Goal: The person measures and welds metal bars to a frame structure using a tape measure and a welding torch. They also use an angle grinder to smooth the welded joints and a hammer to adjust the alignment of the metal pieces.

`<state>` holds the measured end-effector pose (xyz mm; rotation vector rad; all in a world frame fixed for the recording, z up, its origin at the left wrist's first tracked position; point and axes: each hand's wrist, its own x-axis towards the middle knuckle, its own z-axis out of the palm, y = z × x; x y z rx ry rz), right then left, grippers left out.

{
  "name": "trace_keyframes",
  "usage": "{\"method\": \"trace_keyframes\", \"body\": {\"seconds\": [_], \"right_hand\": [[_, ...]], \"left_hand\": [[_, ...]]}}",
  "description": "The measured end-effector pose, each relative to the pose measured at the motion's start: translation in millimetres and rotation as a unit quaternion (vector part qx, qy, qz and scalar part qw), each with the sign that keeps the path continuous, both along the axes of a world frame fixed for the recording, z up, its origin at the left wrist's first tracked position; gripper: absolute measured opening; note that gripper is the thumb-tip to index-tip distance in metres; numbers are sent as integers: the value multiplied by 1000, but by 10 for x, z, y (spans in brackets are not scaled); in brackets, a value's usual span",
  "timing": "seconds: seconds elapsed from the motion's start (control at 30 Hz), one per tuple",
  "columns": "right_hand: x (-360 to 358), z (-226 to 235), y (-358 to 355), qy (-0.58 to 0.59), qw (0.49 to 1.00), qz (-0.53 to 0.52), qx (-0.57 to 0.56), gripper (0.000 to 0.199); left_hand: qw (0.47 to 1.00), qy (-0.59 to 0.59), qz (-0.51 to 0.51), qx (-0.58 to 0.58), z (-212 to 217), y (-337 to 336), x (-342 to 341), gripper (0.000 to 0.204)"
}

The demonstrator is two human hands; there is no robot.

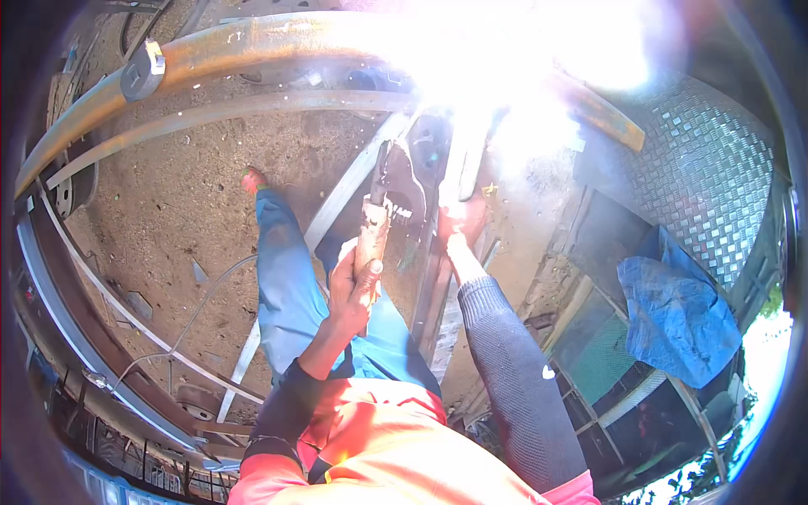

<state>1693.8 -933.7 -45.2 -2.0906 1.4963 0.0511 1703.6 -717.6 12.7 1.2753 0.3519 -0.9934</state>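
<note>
My left hand is wrapped round the worn, pale cylindrical grip of a welding electrode holder, its thumb lying along the grip. The tool's dark metal end points up, away from me. Farther right, my right hand is closed on a pale metal bar, partly washed out by glare. White glare covers the top middle and hides the bar's far end and whatever the tool's tip meets. Beyond both hands, a rusty curved pipe runs across and vanishes into the glare.
A tape measure sits on the pipe at the upper left. Below it runs a thinner curved metal strip. A blue tarp and a chequered metal plate are at the right. A thin cable crosses the dirt ground at the left.
</note>
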Motion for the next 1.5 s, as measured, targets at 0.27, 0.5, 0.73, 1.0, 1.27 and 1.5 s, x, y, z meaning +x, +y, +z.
{"method": "trace_keyframes", "body": {"seconds": [0.27, 0.5, 0.73, 1.0, 1.27, 1.5], "right_hand": [[-30, -68, -17, 22, 1000, -5, -17, 45], [-13, -32, -10, 40, 999, -15, 1, 47], [-54, -60, -18, 13, 1000, -16, 11, 48], [-19, -50, -20, 37, 999, -10, -6, 48], [-17, -52, -10, 23, 1000, -11, -1, 49], [-27, -68, -9, 27, 1000, -15, 4, 50]], "left_hand": [[998, -46, 37, -3, 16, -37, -2, 39], [998, -57, -10, 20, -32, -82, -58, 38], [997, -68, -26, 35, -37, -119, -97, 39], [996, -74, 39, 11, -60, -107, -178, 37], [998, -55, 9, 4, -87, -84, -153, 36], [999, -37, 4, 14, -88, -124, -138, 38]]}}
